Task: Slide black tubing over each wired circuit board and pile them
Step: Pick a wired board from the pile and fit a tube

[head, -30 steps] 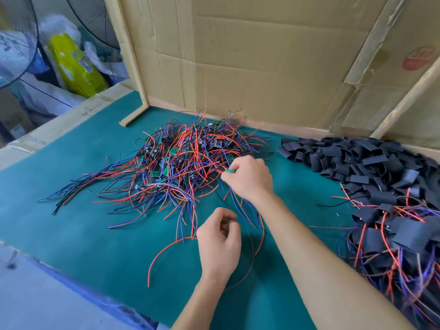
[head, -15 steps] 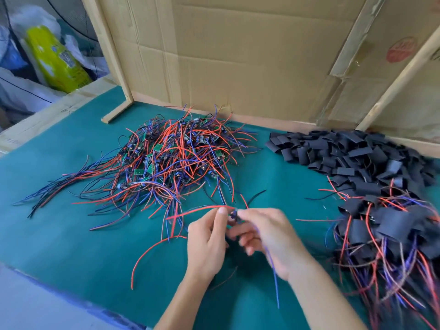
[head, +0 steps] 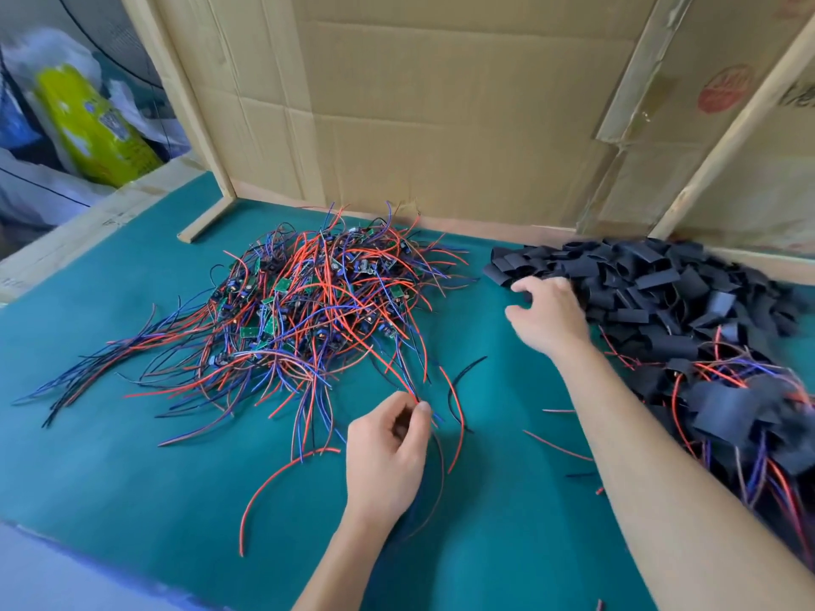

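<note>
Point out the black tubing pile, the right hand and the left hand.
black tubing pile (head: 652, 275): head view, upper middle of heap.
right hand (head: 549, 317): head view, back of hand.
left hand (head: 388, 456): head view, back of hand.

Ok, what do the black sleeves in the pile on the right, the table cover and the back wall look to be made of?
Black sleeves: matte, thin flexible plastic or rubber, likely heat-shrink tubing; they lie flattened and creased. Table cover: teal, dull and slightly fuzzy, probably felt or a soft mat. Back wall: brown corrugated cardboard with fold lines and flaps, braced by pale wooden strips.
</note>
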A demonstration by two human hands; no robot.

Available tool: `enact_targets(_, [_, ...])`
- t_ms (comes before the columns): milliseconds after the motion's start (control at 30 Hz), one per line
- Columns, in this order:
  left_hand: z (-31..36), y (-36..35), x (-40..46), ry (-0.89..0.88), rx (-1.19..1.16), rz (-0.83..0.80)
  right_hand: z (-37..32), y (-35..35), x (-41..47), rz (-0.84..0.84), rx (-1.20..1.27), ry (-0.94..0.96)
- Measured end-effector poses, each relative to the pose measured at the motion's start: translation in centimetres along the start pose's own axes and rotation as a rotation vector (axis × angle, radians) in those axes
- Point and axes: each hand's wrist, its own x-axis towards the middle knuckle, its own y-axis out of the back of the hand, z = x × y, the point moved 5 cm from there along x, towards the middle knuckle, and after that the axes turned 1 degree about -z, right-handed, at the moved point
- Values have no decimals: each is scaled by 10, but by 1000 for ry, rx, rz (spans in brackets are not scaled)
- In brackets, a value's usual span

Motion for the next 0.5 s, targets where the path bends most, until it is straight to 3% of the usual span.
enact_targets(67, [0, 0, 0, -19, 2, 11, 0, -18, 12, -53, -82, -7])
enact_targets(200, [2, -2, 1, 9, 15, -18, 6, -25, 18, 58, -120, -46])
enact_targets(367, [2, -3, 1, 2, 42, -31, 5, -7, -17, 365, 360, -101])
enact_targets(500, [4, -3, 1, -19, 110, -22, -24, -12, -80, 275, 685, 20])
